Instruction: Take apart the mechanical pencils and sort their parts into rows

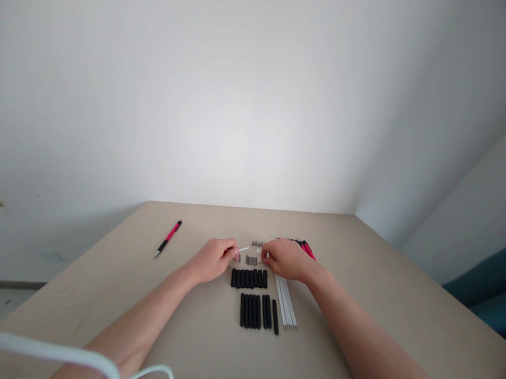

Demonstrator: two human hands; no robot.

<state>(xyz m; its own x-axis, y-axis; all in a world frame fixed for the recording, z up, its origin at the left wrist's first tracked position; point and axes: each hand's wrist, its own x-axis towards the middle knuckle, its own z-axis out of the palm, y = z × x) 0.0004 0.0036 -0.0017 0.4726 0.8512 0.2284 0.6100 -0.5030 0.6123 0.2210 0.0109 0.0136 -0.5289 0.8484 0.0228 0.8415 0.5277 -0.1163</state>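
Note:
My left hand (213, 259) is closed, pinching one end of a thin white tube (244, 248). My right hand (287, 258) is closed too, its fingertips on the tube's other end; a small part may be in them, too small to name. Just below the tube lie small grey metal parts (251, 260) and tips (256, 243). Nearer me are two rows of black sleeves (249, 278) and longer black barrels (256, 311), with several white tubes (286, 304) beside them. Red barrels (307, 248) show behind my right hand.
An assembled red and black pen (168, 238) lies alone at the far left of the beige table (357, 281). A white cable (64, 354) crosses the bottom left corner. A white wall stands behind the table, and something dark blue (488, 291) is at the right.

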